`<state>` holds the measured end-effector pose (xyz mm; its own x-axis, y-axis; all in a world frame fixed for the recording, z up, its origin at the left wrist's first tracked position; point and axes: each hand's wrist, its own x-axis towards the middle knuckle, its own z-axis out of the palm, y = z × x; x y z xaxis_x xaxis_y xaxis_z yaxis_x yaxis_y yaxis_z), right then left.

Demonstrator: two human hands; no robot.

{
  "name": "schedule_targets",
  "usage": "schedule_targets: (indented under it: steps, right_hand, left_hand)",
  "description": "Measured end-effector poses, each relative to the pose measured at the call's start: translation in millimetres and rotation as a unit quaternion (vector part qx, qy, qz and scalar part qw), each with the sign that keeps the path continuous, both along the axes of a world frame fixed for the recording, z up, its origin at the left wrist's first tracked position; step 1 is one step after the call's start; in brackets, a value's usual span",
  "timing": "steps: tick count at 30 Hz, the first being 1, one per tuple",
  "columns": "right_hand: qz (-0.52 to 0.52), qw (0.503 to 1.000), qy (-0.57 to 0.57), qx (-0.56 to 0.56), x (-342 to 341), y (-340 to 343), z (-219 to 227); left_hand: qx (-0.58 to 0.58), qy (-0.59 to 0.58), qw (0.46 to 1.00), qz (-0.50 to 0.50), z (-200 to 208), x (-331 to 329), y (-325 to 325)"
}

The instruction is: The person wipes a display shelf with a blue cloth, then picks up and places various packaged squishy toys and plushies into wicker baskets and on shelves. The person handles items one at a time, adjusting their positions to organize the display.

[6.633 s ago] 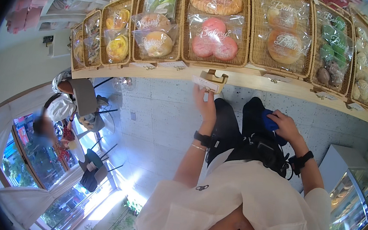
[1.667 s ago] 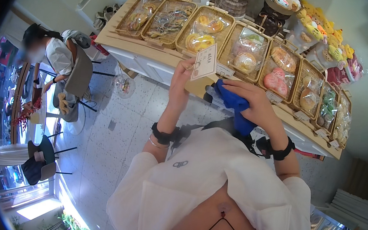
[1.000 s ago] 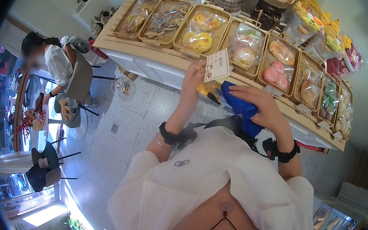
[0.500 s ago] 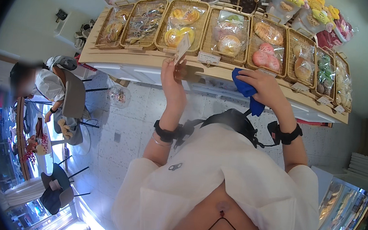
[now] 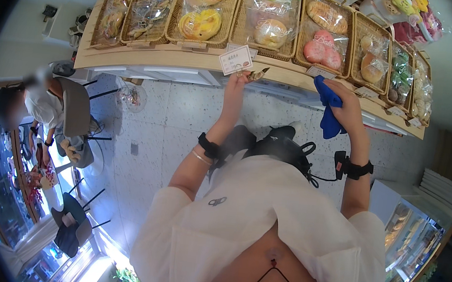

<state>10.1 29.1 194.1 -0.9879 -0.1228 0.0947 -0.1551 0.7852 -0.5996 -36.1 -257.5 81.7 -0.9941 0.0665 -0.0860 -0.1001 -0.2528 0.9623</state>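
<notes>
My left hand (image 5: 234,91) is closed on the base of a small white price card (image 5: 235,60) with a printed border. A shiny gold-brown piece (image 5: 258,74) juts out beside its fingertips; whether it belongs to the card cannot be made out. The card stands before the counter's front edge, below a wicker basket (image 5: 238,18) of wrapped bread. Bunched in my right hand (image 5: 349,111) is a blue cloth (image 5: 330,112), hanging in front of the counter below the basket with a pink wrapped bun (image 5: 322,49).
Along the wooden counter (image 5: 152,53) stand several wicker baskets of bagged bread, with price cards such as this one (image 5: 321,72) at their fronts. Plush toys (image 5: 411,6) sit at the back right. On the left a person (image 5: 42,102) sits in a grey chair (image 5: 78,108).
My left hand has moved right, and the card now shows its printed face instead of its edge. My right hand has shifted right with the cloth. The view has shifted along the counter.
</notes>
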Motion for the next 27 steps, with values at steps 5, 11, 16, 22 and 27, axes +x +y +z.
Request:
schedule_targets:
  steps: [5, 11, 16, 22, 27]
  right_hand:
    - [-0.021, 0.997, -0.07, -0.005, 30.9, 10.6, -29.4]
    - [-0.063, 0.99, -0.125, -0.029, 49.4, 21.7, -36.4]
    - [-0.061, 0.989, -0.13, -0.039, 58.3, 29.6, -42.7]
    - [-0.064, 0.988, -0.136, -0.031, 62.7, 33.3, -44.5]
    - [-0.059, 0.987, -0.144, -0.027, 62.5, 30.4, -43.1]
  left_hand:
    - [-0.228, 0.193, 0.953, -0.054, -34.0, 4.9, 17.7]
    - [-0.269, 0.226, 0.934, -0.061, -50.0, -10.2, 42.1]
    - [-0.297, 0.243, 0.919, -0.084, -62.8, -8.0, 56.6]
    - [-0.327, 0.227, 0.915, -0.061, -79.8, 1.6, 58.8]
    - [-0.334, 0.241, 0.911, -0.013, -80.0, -6.1, 59.2]
